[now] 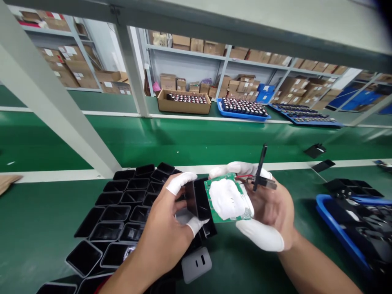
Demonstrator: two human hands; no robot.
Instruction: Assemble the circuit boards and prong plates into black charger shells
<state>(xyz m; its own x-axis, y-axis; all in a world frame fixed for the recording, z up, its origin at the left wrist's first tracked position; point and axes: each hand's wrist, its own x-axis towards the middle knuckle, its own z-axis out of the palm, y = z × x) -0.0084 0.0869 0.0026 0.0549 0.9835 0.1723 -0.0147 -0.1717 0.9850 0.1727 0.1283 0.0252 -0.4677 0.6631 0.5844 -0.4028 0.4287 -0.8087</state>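
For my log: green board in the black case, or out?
Mostly out: the green board shows broadly beside the black case; case-side edge, cannot tell.

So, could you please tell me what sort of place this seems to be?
Probably an electronics assembly workshop: the right hand holds a green circuit board, open black casings stand on the green bench, and cardboard boxes line the shelves behind.

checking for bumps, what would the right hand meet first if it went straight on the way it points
Most likely the black case in the left hand: the right hand points toward it, with the green circuit board leading. Depth is unclear, so they may already touch.
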